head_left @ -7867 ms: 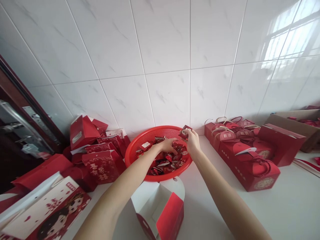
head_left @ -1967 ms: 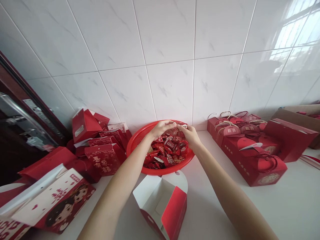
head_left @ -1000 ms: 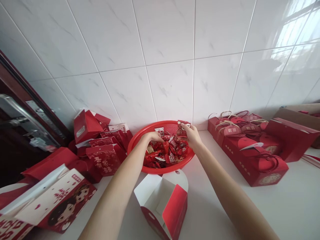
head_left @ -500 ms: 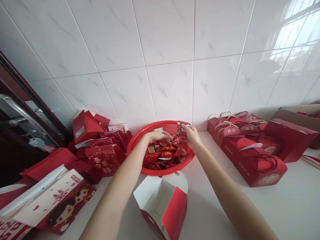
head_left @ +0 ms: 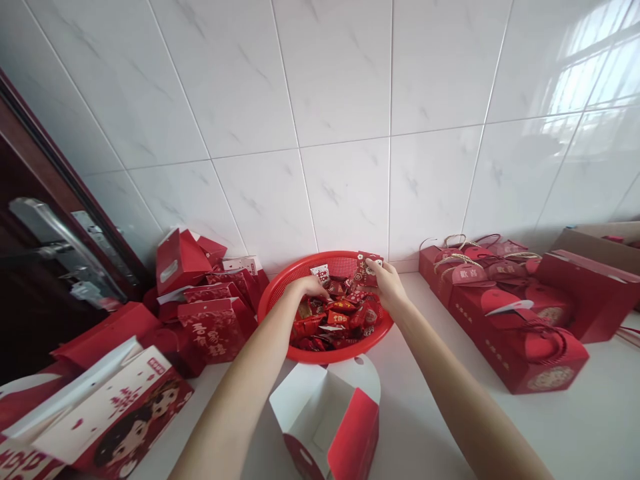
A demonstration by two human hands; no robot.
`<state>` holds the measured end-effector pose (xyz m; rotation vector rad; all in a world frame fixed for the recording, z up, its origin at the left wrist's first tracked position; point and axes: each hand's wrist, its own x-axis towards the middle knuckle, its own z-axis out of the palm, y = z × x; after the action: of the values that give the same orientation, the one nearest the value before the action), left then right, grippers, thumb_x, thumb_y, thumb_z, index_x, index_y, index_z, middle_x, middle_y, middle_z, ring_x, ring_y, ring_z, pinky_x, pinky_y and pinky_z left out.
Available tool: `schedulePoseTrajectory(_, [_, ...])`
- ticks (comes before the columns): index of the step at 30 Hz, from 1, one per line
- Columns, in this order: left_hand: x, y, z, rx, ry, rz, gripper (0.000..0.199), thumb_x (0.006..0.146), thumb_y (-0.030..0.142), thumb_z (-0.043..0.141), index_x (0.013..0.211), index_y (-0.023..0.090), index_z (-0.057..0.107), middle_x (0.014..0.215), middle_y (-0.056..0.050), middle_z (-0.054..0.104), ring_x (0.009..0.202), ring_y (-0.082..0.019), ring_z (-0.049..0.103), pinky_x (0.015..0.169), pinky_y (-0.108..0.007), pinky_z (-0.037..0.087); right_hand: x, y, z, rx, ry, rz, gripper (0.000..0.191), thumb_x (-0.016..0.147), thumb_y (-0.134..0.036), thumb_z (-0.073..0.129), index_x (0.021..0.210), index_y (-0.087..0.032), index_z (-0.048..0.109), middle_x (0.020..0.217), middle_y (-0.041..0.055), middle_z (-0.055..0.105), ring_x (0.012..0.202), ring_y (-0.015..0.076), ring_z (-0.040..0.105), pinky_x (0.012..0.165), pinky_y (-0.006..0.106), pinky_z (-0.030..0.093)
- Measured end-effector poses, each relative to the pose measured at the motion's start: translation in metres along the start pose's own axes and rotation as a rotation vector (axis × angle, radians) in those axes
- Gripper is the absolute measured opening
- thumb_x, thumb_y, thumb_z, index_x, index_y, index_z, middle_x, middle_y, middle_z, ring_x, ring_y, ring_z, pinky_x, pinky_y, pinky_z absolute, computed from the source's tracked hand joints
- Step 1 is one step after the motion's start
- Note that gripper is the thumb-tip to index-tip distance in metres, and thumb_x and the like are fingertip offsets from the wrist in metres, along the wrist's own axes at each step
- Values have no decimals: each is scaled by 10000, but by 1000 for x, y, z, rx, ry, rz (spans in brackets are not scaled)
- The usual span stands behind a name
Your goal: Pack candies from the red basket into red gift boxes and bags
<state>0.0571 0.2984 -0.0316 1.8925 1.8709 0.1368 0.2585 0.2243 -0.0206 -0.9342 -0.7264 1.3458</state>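
Note:
An oval red plastic basket (head_left: 274, 293) holds many red wrapped packets (head_left: 340, 319). My left hand (head_left: 309, 287) reaches down into its left part, fingers bent among the packets; whether they grip anything is hidden. At the basket's back right, my right hand (head_left: 386, 280) pinches a dark red patterned packet (head_left: 365, 270) between thumb and fingers. In front of the basket, nearest me, stands an open red box (head_left: 353, 427) with a white inside and its flaps spread.
Red and white gift boxes (head_left: 210, 330) crowd the left side, near a dark door with a metal handle (head_left: 65, 227). Closed red boxes with cord handles (head_left: 500, 320) stand in rows at the right, beside a cardboard box (head_left: 590, 243). A tiled wall (head_left: 345, 193) rises behind.
My left hand has moved lower and slightly left among the packets, uncovering some in the middle. My right hand still holds its packet. The whole view has shifted slightly.

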Motion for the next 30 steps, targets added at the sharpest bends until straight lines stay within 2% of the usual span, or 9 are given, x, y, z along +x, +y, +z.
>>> schedulePoseTrajectory(3, [-1,4,2,14,-55,37,350,477,408,864,720,214,704,909,-71,770,955,-284,689,735,-272,501,0,0,0,-4,-1,-2,63,850,-218,617,820,-192,568,645,-43,645,466,133,619,442,255,534])
schedulePoseTrajectory(5, [1,7,3,17,-77,49,380,448,357,867,766,219,711,980,-76,772,987,-294,687,753,-277,507,1,1,-1,-8,-5,-2,71,833,-219,632,817,-195,568,642,-42,648,466,140,623,445,263,537])
schedulePoseTrajectory(9, [2,11,7,-12,-99,75,400,456,218,815,845,220,724,968,-53,768,967,-290,693,751,-284,519,3,2,-2,-17,-11,-10,63,825,-220,633,822,-198,574,653,-35,662,482,145,634,442,260,533])
schedulePoseTrajectory(13, [-4,17,6,-110,-111,146,467,486,153,786,941,228,715,948,-11,753,956,-248,698,748,-259,534,2,2,-2,-30,-23,-12,42,827,-223,623,826,-199,589,642,-26,675,490,146,638,442,247,528])
schedulePoseTrajectory(15, [-8,21,3,-216,-127,205,460,528,141,778,973,227,698,944,-4,747,911,-217,707,754,-260,546,1,1,-1,-33,-17,-14,47,823,-224,626,827,-200,585,622,-29,669,487,149,637,445,249,530])
schedulePoseTrajectory(19, [-14,25,-4,-605,-109,310,467,577,128,773,1023,210,663,844,1,733,774,-181,706,756,-303,563,1,0,-1,-35,-2,-15,55,823,-217,623,842,-197,575,612,-36,660,458,145,622,423,245,512])
schedulePoseTrajectory(21, [-15,26,-5,-673,-86,320,389,616,129,739,993,197,671,800,1,732,764,-170,701,754,-292,559,0,0,0,-34,-1,-14,41,835,-212,611,844,-196,574,619,-37,658,449,136,616,420,237,508])
schedulePoseTrajectory(25, [-11,27,-4,-510,-31,292,255,718,162,627,960,174,707,789,-27,751,793,-169,706,764,-272,558,0,-1,-1,-36,-9,-5,48,852,-212,604,828,-202,564,600,-39,643,462,136,624,435,233,518])
schedulePoseTrajectory(30, [-5,19,-1,-330,59,217,85,685,192,636,736,182,703,674,-16,714,752,-199,704,739,-281,543,-1,-2,-1,-41,-4,-4,80,832,-212,631,800,-204,558,612,-34,644,472,147,631,443,254,529])
